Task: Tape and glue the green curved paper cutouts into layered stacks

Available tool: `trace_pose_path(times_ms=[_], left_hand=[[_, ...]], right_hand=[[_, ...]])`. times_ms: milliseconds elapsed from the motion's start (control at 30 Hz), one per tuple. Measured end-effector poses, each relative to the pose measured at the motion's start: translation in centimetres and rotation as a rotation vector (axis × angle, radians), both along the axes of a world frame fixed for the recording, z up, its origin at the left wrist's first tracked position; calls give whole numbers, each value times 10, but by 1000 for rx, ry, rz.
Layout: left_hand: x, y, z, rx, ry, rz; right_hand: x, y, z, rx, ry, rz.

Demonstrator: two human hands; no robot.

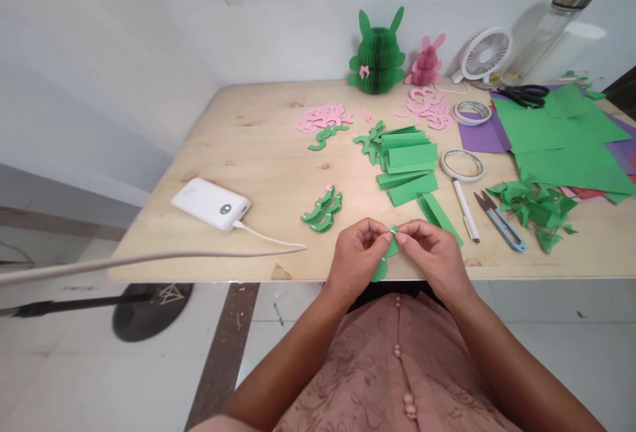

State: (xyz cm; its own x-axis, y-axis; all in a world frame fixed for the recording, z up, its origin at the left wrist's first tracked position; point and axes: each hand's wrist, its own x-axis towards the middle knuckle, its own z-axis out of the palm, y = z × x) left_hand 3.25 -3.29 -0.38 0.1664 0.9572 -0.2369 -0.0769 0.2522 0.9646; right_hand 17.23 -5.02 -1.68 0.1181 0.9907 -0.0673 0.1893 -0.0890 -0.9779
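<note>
Near the table's front edge, my left hand and my right hand meet at a green paper cutout with a rounded, scalloped edge. Both hands pinch its top, where a small white strip shows between the fingertips. Just beyond my right hand lies a folded green paper strip. A small stack of curved green cutouts with white bits on them rests to the left of my hands. Further back is a pile of folded green strips.
Rightward lie a white pen, blue thread snips, tape rolls, green scraps and green sheets. Pink cutouts and a green paper rabbit are behind. A white power bank with its cable sits left.
</note>
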Motion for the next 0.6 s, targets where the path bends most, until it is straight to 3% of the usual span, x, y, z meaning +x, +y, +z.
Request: trace_pose_path(times_ms=[600], left_hand=[[-3,1,2,2,-43,-15]], right_hand=[[0,2,2,26,-84,24]])
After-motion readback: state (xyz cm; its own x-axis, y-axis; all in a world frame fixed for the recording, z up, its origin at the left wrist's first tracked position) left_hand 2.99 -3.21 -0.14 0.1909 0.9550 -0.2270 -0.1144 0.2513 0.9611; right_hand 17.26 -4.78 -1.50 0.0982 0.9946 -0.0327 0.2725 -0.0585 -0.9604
